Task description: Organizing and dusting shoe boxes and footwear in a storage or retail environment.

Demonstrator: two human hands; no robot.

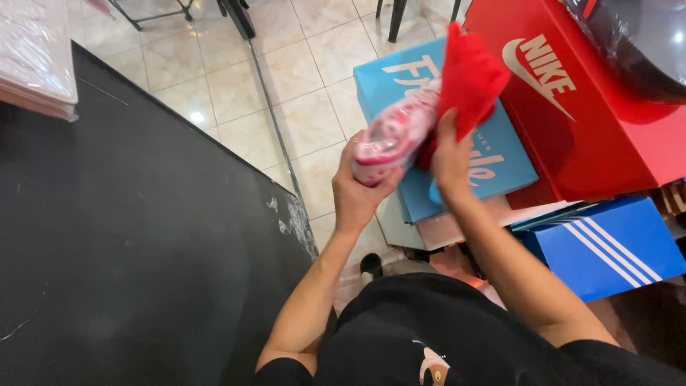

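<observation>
Your left hand holds a pink-and-white shoe up in the air over the floor, its fingers wrapped around the lower end of the shoe from beneath, clamped on it. Your right hand is just beside it on the right, pressing a red cloth against the upper part of the shoe; its fingers are closed on the cloth, which bunches up above them and hides the far end of the shoe. The shoe tilts up and to the right, from your left palm towards the cloth. Behind both hands lies a light blue box, stacked on other flat boxes, and a red box rises beside it on the right, close to the cloth. A blue box with white stripes sits lower, beside your right forearm. To your left the dark desk runs along, its chipped edge near your left forearm. The open room is the tiled floor between the desk edge and the stacked boxes.
</observation>
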